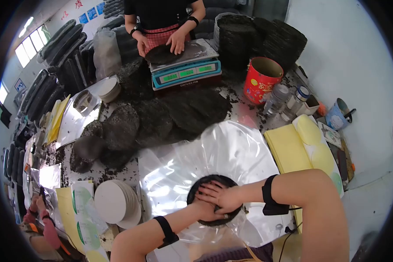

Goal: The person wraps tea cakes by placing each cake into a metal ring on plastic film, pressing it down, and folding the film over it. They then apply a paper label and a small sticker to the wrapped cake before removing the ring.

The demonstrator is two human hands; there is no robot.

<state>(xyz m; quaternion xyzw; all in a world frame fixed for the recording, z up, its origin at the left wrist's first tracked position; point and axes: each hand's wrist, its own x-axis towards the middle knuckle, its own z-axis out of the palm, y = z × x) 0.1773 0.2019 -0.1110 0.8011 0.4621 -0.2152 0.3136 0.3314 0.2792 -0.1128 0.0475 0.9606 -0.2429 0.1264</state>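
Note:
On clear plastic film (179, 163) in front of me lies a dark round cake (225, 180), which looks like dried seaweed. My right hand (225, 196) presses flat on it, its fingers stretched and spread. My left hand (207, 210) also lies on the cake, partly covered by the right one; its visible fingers are extended. Neither hand grasps anything. Black bands circle both my forearms.
Opposite, a person's hands (175, 43) touch a dark disc on a digital scale (186, 72). Dark cakes (157, 120) line the middle. White discs (111, 201) stand left; yellow sheets (284, 146), bottles (294, 104) and a red bucket (260, 83) are right.

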